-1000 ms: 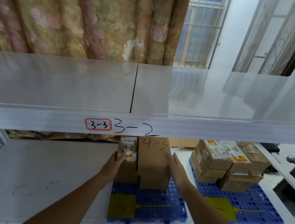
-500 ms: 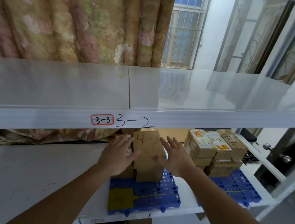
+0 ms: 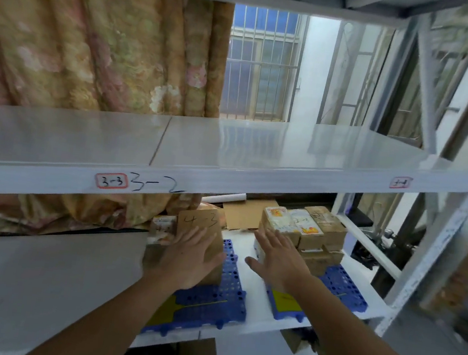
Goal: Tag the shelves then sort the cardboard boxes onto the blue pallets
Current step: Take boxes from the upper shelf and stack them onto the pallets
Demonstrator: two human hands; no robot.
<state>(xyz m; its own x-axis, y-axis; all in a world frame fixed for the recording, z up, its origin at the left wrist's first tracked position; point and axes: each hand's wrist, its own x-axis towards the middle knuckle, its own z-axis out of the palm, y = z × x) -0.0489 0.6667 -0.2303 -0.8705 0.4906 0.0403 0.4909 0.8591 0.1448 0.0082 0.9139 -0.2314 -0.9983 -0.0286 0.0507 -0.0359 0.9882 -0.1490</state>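
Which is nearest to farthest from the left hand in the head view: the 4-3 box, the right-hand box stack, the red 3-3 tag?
1. 4-3 box: directly behind the left hand.
2. Right-hand box stack: off to its right, on the other pallet.
3. Red 3-3 tag: above-left, on the upper shelf edge.

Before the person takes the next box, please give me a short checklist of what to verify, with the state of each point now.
1. Left hand free: ok, fingers straight, held in front of the brown cardboard box marked 4-3; contact cannot be judged.
2. Right hand free: ok, open and holding nothing.
3. Box 4-3 sits on the left blue plastic pallet: ok.
4. Stack of cardboard boxes sits on the right blue plastic pallet: ok.
5. Shelf edge carries the red-framed tag 3-3: ok.
6. Second red-framed tag readable: cannot tell, blurred.
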